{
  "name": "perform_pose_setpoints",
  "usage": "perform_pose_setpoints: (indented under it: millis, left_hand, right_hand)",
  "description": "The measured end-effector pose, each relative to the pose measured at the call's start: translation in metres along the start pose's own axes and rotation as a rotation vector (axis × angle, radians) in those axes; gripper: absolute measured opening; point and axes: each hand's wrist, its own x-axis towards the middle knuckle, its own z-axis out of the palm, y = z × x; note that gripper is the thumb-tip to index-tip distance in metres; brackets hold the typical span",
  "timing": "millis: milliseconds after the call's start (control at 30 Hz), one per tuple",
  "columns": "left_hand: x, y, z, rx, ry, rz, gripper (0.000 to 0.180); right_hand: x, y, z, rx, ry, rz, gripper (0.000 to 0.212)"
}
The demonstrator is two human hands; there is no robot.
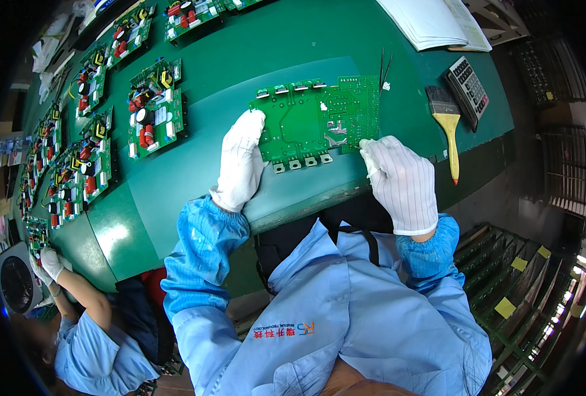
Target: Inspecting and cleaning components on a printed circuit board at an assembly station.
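Observation:
A green circuit board (296, 125) lies solder side up before me, with metal-tabbed components along its near and far edges. My left hand (241, 162), in a white glove, grips the board's left edge, its thumb and fingers closed there. At the near right corner is my right hand (402, 181), in a white striped glove, with the fingertips pinched together on the board's edge. Whether those fingers also hold something small is hidden. A white scrap (324, 105) sits on the board. Just past its right end lie dark tweezers (384, 66) beside another white bit.
To the right are a yellow-handled brush (447, 125) and a calculator (468, 92), with papers (425, 23) beyond. Several populated circuit boards (151, 112) stand at the left. A co-worker's gloved hands (54, 264) hold a board at the far left. A rack (517, 297) stands at the lower right.

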Motion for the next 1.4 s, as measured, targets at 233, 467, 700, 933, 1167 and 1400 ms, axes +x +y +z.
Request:
perform_pose_setpoints:
  millis: [233,467,700,933,1167,1400]
  left_hand:
    - [0.001,-0.003,-0.006,0.083,-0.025,0.045,0.031]
    - [0.000,-0.003,-0.004,0.062,-0.003,0.036,0.033]
    - [-0.001,-0.005,-0.007,0.094,-0.017,0.056,0.035]
    - [-0.002,-0.002,-0.002,0.095,-0.038,0.073,0.035]
    - [-0.001,-0.006,-0.008,0.131,-0.064,0.124,0.034]
    - [0.000,-0.006,-0.010,0.133,-0.058,0.090,0.034]
  right_hand:
    - [-0.002,0.003,0.004,0.006,0.038,-0.004,0.012]
    - [-0.001,-0.001,0.003,0.005,0.039,0.030,0.011]
    - [-0.001,-0.008,0.001,0.051,0.036,0.101,0.011]
    - [-0.001,-0.010,-0.002,0.014,-0.013,0.147,0.011]
    - [-0.002,-0.010,0.001,0.041,0.014,0.146,0.010]
    - [-0.001,-0.011,0.001,0.043,-0.018,0.172,0.010]
